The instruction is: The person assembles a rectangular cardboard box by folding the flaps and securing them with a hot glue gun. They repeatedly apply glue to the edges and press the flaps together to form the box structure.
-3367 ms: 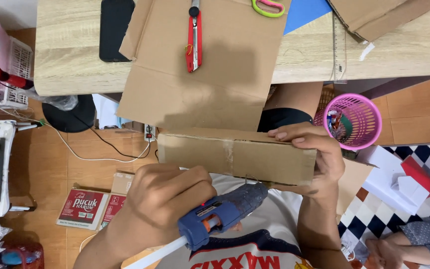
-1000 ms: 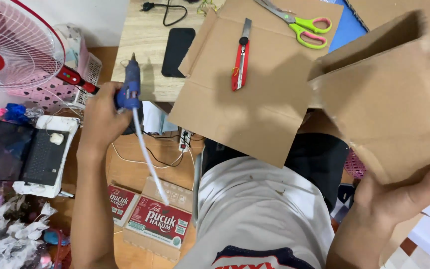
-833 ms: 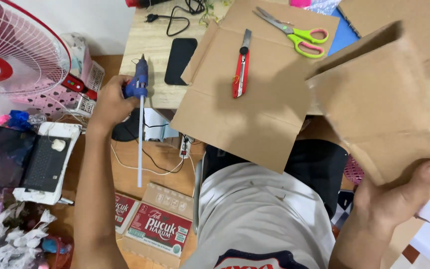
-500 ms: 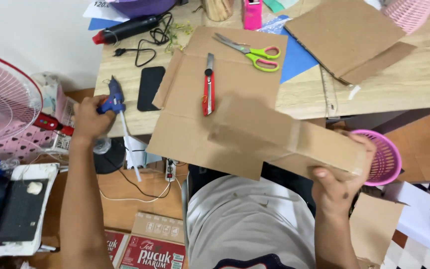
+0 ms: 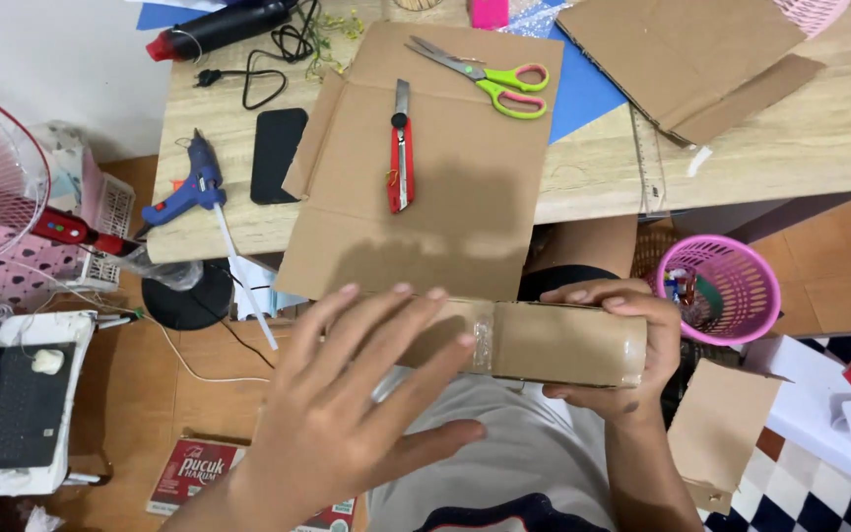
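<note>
Since half a second ago your left hand has let go of the blue glue gun, which now lies at the left edge of the worktop with its glue stick poking out over the edge. That hand is released, fingers spread flat, fingertips touching the left end of the folded cardboard piece in front of your body. Your right hand is clenched around the right end of this cardboard piece, thumb underneath and fingers over the top edge, holding it level just off the worktop's near edge. Clear tape wraps its middle. On the worktop, a flat cardboard sheet hangs over the near edge and carries a red utility knife. Green scissors lie at its far edge, and a black phone rests just beside its left edge.
</note>
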